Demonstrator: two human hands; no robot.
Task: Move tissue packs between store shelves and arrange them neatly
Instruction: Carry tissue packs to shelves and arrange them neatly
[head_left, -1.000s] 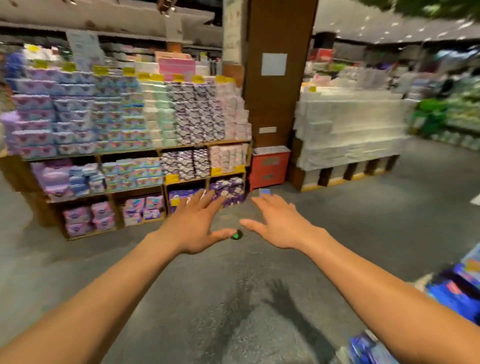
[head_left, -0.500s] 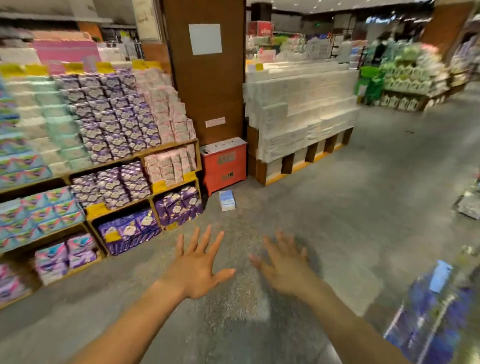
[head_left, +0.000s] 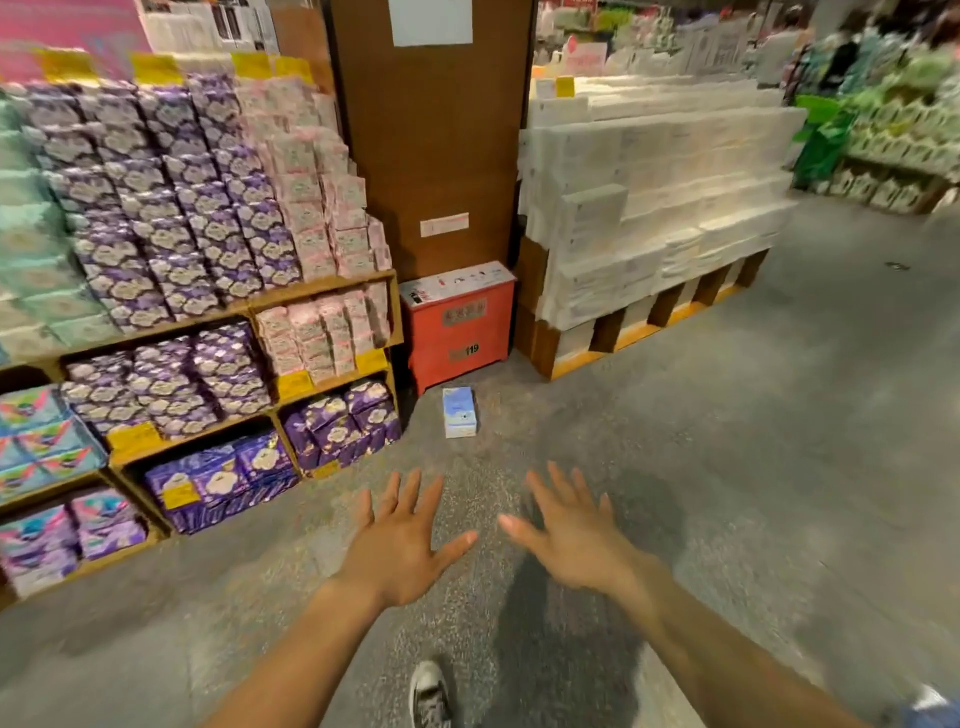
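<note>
On speckled floor (head_left: 727, 467), boxy pack (head_left: 460, 413), perhaps tissues

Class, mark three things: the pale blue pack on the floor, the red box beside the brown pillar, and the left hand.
pale blue pack (head_left: 460, 413), head view, middle of its upper face.
red box (head_left: 460, 327), head view, front panel.
left hand (head_left: 402, 545), head view, back of the hand.

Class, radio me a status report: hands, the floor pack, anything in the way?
Left hand open, right hand open, both empty. Blue pack lies on floor before red box, untouched. Nothing seen between hands and pack.
</note>
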